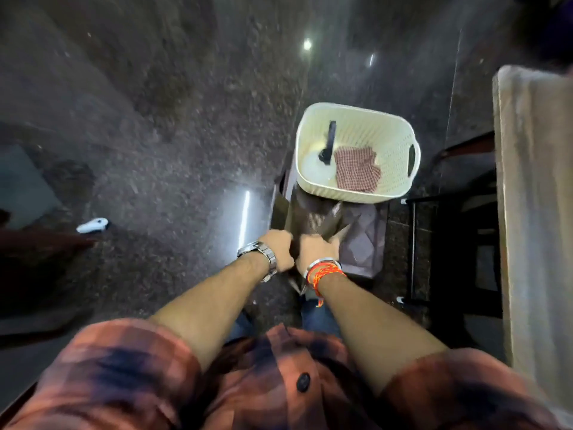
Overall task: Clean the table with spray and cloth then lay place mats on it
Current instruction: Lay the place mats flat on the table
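Both hands (pixel 280 249) (pixel 316 251) clamped on dark place mats (pixel 313 218), long axis pointing away toward basket (pixel 400 181), table (pixel 536 181) off to the right, right hand nearer.

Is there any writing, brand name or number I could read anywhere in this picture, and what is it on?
None can be read.
Wristwatch near the left hand: its face is turned away and blurred, no brand or numerals legible.
White basket, checked cloth and dark bottle inside it: no label visible.
Dark sheets gripped by the right hand too: no print.
White object on the floor: too blurred to tell.
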Action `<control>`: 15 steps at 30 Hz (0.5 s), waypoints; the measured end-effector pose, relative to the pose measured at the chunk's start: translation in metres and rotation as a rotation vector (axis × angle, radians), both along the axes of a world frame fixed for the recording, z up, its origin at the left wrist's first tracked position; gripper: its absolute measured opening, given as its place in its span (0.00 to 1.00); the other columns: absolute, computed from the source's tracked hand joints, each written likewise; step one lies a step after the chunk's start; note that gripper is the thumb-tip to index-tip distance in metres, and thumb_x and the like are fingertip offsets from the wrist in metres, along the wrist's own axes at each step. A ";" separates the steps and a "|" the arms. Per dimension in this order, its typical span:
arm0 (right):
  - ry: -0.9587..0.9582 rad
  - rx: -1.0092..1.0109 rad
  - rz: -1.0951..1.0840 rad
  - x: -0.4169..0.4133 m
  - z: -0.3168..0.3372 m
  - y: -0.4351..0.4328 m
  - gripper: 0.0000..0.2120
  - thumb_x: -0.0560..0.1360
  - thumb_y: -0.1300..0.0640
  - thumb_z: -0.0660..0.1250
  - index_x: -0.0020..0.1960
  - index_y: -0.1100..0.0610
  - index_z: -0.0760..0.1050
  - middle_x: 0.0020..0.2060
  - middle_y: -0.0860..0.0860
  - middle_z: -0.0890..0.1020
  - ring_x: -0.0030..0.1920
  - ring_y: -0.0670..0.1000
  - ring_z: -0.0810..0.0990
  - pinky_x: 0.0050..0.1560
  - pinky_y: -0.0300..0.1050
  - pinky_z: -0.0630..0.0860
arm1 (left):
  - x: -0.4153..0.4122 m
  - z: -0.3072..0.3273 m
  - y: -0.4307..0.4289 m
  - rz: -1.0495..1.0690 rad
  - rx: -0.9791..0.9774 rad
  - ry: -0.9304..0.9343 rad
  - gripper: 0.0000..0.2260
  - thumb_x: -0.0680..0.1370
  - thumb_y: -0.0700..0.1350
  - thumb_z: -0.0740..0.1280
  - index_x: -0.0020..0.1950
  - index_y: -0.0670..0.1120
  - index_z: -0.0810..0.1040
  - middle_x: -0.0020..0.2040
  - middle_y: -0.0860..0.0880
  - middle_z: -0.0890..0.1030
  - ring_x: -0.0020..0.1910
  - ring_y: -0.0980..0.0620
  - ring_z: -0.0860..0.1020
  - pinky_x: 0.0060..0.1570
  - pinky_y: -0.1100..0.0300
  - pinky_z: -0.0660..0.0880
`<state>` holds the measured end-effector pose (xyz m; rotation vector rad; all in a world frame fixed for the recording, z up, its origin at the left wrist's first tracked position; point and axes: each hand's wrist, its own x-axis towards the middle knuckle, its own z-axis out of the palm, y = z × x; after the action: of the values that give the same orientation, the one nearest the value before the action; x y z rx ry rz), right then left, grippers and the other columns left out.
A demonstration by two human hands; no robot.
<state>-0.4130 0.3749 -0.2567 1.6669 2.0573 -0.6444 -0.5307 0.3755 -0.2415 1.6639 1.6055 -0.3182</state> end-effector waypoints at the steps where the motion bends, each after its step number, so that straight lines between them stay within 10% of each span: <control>1: 0.015 -0.001 0.045 -0.025 0.008 0.004 0.16 0.70 0.57 0.63 0.58 0.54 0.72 0.55 0.53 0.80 0.57 0.55 0.78 0.67 0.55 0.58 | -0.018 0.013 0.004 -0.050 0.036 0.024 0.04 0.71 0.44 0.67 0.43 0.45 0.75 0.49 0.41 0.82 0.50 0.39 0.81 0.40 0.54 0.74; 6: 0.244 0.012 -0.099 -0.127 0.057 0.036 0.15 0.73 0.58 0.62 0.60 0.57 0.71 0.56 0.58 0.76 0.56 0.62 0.79 0.54 0.54 0.75 | -0.121 0.073 0.042 -0.154 0.239 0.169 0.10 0.71 0.47 0.63 0.48 0.45 0.79 0.50 0.43 0.83 0.51 0.41 0.81 0.46 0.54 0.73; 15: 0.242 0.504 -0.080 -0.201 0.138 0.128 0.06 0.75 0.59 0.59 0.49 0.58 0.73 0.51 0.56 0.72 0.40 0.63 0.80 0.33 0.50 0.64 | -0.211 0.137 0.140 -0.102 0.483 0.215 0.18 0.75 0.48 0.60 0.64 0.47 0.70 0.61 0.45 0.75 0.60 0.44 0.75 0.61 0.48 0.65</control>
<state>-0.6138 0.5027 -0.1187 2.0338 2.4883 -0.3833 -0.7413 0.5154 -0.1041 2.1399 1.8638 -0.1707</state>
